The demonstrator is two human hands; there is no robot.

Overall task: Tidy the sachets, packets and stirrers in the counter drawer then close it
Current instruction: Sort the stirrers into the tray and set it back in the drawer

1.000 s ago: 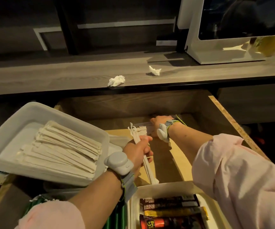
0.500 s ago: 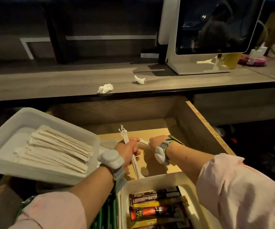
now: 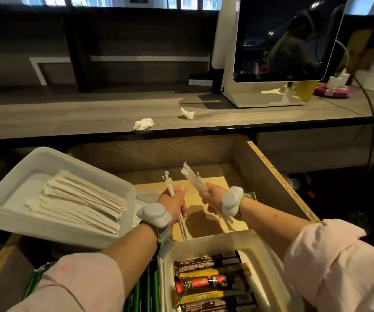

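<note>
The drawer (image 3: 269, 176) under the counter (image 3: 69, 118) is pulled out wide. Its floor is pale wood, and the shadows of both hands are seen on it.

A thin bunch of stirrers (image 3: 169, 186) is gripped by the left hand (image 3: 174, 204), with the fingers curled tight around it. The stirrers are long and flat and wrapped in white paper. The torn paper tips stick up above the fist, and the other ends hang down below it, over the drawer floor.

A second bunch of stirrers (image 3: 191, 176) is held by the right hand (image 3: 213, 197). The fingers are closed around the lower end, and the bunch is tilted up and to the left. The two bunches are held near each other above the middle of the drawer, but they are not touching.

A white tray (image 3: 46, 154) is seen at the left, sitting tilted over the drawer's left side. A pile of stirrers (image 3: 75, 201) in the same white paper is laid flat in it, all pointing about the same way.

A second white tray (image 3: 251, 243) is seen at the near end of the drawer. Long packets (image 3: 206, 283) in brown, yellow and red are stacked in it. Long green things (image 3: 150, 289) are seen just left of it; what they are cannot be told.

A grey band (image 3: 154, 215) is worn on each wrist. Two crumpled tissues (image 3: 144, 123) are left on the counter, and a dark screen (image 3: 280, 41) is stood at its back.
</note>
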